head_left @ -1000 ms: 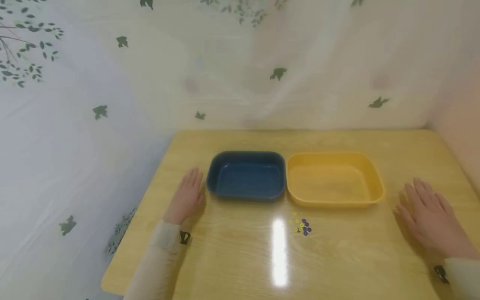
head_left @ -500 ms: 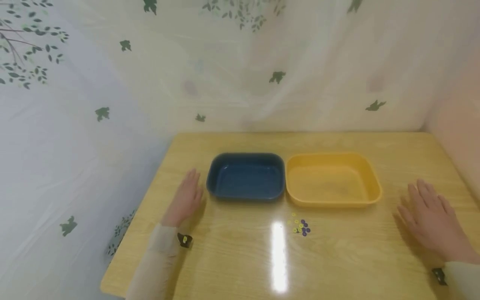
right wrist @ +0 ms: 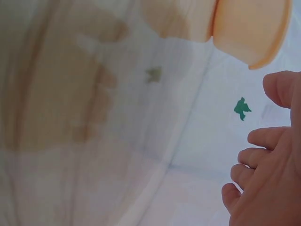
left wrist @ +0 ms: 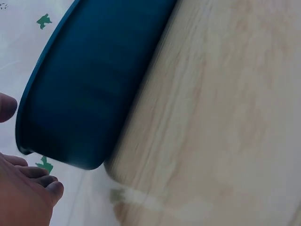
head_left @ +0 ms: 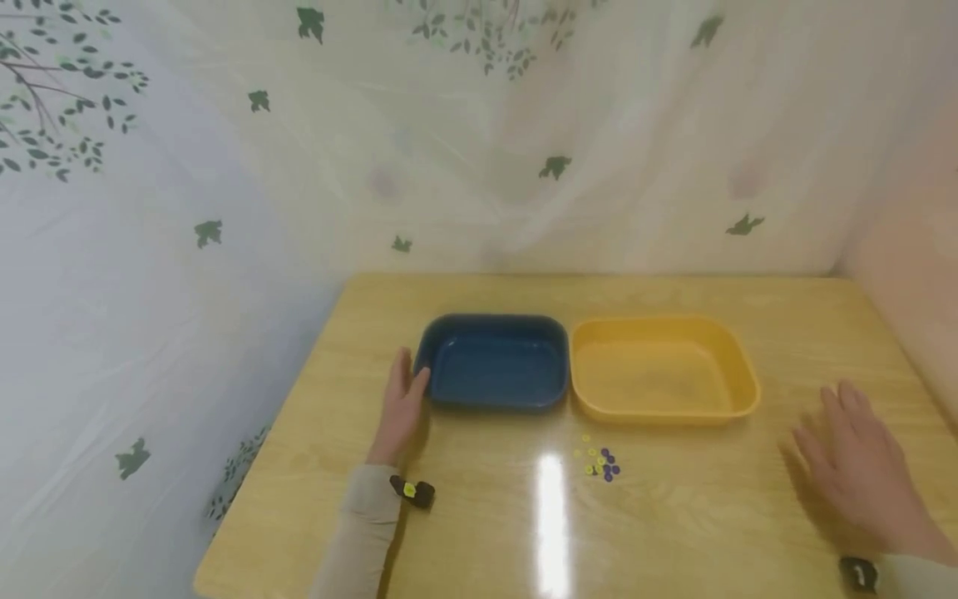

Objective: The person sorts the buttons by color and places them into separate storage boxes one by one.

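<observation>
My left hand point(head_left: 398, 416) stands at the left end of a dark blue tray point(head_left: 497, 366), thumb near its rim and the fingers along the outside. In the left wrist view, the thumb point(left wrist: 6, 107) and fingers lie spread beside the tray's end wall point(left wrist: 89, 84), with nothing held; I cannot tell whether they touch it. To the right of a yellow tray point(head_left: 666, 374), my right hand point(head_left: 861, 474) is held over the table, fingers loosely extended and holding nothing. The right wrist view has these fingers point(right wrist: 256, 157) apart from the yellow tray point(right wrist: 249, 28).
Several small yellow and purple rings point(head_left: 604, 466) lie in a loose cluster in front of the yellow tray. The two trays stand side by side on the wooden table point(head_left: 674, 532). A pale patterned sheet point(head_left: 479, 166) hangs behind the table's back edge.
My left hand has moved right, up to the blue tray's end, and its thumb has spread from the fingers. The right hand has shifted slightly and appears raised. Trays and rings stay put.
</observation>
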Demonstrator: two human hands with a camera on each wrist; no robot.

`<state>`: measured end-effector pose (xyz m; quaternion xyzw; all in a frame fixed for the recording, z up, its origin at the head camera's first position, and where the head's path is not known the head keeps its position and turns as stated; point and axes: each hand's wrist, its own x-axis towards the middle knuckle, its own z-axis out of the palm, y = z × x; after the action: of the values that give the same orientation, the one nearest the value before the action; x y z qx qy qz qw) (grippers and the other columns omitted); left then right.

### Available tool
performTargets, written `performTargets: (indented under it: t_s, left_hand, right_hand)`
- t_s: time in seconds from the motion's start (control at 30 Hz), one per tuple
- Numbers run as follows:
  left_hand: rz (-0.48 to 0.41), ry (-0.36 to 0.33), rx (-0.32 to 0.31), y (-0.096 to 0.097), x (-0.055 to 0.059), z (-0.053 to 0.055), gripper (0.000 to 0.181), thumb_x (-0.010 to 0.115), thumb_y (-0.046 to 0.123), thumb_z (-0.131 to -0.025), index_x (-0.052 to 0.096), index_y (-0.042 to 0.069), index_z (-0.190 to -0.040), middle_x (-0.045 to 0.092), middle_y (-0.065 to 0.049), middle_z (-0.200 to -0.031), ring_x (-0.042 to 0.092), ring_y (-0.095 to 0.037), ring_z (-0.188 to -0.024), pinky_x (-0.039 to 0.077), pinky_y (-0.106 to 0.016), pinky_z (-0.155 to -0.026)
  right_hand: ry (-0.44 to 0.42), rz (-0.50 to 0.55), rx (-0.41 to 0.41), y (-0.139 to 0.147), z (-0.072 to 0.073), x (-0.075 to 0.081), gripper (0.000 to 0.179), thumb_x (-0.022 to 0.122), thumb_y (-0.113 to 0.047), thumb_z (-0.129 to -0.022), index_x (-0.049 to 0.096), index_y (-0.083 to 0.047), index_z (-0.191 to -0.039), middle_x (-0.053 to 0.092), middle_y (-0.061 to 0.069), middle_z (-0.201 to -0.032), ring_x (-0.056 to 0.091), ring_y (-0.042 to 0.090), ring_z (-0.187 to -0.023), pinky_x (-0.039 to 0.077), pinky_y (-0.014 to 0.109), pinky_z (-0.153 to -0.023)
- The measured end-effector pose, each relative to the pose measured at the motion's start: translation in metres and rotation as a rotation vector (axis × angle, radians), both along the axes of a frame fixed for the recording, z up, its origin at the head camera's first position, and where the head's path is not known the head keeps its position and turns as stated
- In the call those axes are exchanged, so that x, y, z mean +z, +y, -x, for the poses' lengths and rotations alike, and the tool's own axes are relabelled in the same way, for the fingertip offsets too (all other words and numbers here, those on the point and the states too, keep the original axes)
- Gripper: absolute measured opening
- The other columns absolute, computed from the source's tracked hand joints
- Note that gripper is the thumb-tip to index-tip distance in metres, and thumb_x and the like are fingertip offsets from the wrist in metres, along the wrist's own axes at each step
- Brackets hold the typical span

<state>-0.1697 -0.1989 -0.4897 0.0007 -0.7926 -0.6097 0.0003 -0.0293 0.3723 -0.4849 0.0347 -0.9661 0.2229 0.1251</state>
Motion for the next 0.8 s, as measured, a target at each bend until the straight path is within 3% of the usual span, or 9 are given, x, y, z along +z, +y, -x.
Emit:
performTargets:
  t_s: [0.17, 0.3, 0.43, 0.6, 0.67, 0.8]
  left_hand:
    - [-0.024, 0.019, 0.024, 0.007, -0.003, -0.004, 0.07, 0.051, 0.033, -0.1, 0.014, 0.012, -0.156, 0.014, -0.001, -0.162, 0.011, -0.017, -0.146, 0.01, -0.038, -0.118]
    - [-0.024, 0.021, 0.018, 0.008, -0.004, -0.009, 0.071, 0.051, 0.034, -0.099, 0.013, 0.02, -0.157, 0.012, 0.006, -0.161, 0.009, -0.012, -0.146, 0.01, -0.038, -0.118]
    - [0.036, 0.059, 0.003, 0.005, -0.005, -0.017, 0.072, 0.057, 0.036, -0.097, 0.017, 0.025, -0.156, 0.013, 0.006, -0.162, 0.009, -0.014, -0.146, 0.01, -0.043, -0.118]
    - [0.096, 0.101, -0.069, 0.0, -0.006, -0.025, 0.073, 0.067, 0.039, -0.09, 0.033, 0.018, -0.151, 0.011, -0.004, -0.163, 0.009, -0.021, -0.147, 0.012, -0.048, -0.117]
    - [0.092, 0.083, -0.097, 0.0, -0.004, -0.027, 0.072, 0.069, 0.038, -0.088, 0.037, 0.015, -0.149, 0.009, -0.004, -0.163, 0.007, -0.023, -0.147, 0.013, -0.048, -0.116]
    - [0.07, 0.047, -0.121, 0.005, 0.013, -0.033, 0.071, 0.071, 0.028, -0.088, 0.037, 0.004, -0.146, 0.007, -0.009, -0.162, 0.007, -0.029, -0.147, 0.017, -0.048, -0.115]
  right_hand:
    - [-0.007, 0.049, -0.007, -0.007, -0.004, -0.002, 0.068, 0.049, -0.018, -0.1, 0.013, 0.016, -0.146, -0.006, 0.031, -0.155, -0.008, 0.047, -0.141, -0.009, 0.063, -0.109]
    - [-0.004, 0.081, -0.005, -0.016, -0.006, 0.001, 0.069, 0.05, -0.016, -0.099, 0.012, 0.014, -0.147, -0.005, 0.032, -0.155, -0.006, 0.048, -0.141, -0.008, 0.064, -0.108]
    - [-0.001, 0.108, -0.006, -0.027, -0.011, 0.005, 0.07, 0.052, -0.016, -0.099, 0.012, 0.012, -0.149, -0.002, 0.031, -0.155, -0.003, 0.049, -0.141, -0.007, 0.065, -0.108]
    - [0.026, 0.178, -0.033, -0.045, -0.02, 0.01, 0.065, 0.053, -0.012, -0.097, 0.019, 0.012, -0.148, 0.004, 0.035, -0.155, 0.002, 0.058, -0.137, -0.004, 0.071, -0.104]
    - [0.052, 0.227, -0.052, -0.054, -0.024, 0.013, 0.061, 0.054, -0.009, -0.096, 0.025, 0.012, -0.146, 0.009, 0.037, -0.153, 0.005, 0.061, -0.135, -0.002, 0.073, -0.104]
    - [0.075, 0.299, -0.118, -0.076, -0.031, 0.017, 0.054, 0.053, -0.006, -0.095, 0.033, 0.011, -0.142, 0.018, 0.038, -0.149, 0.009, 0.058, -0.134, 0.006, 0.076, -0.101]
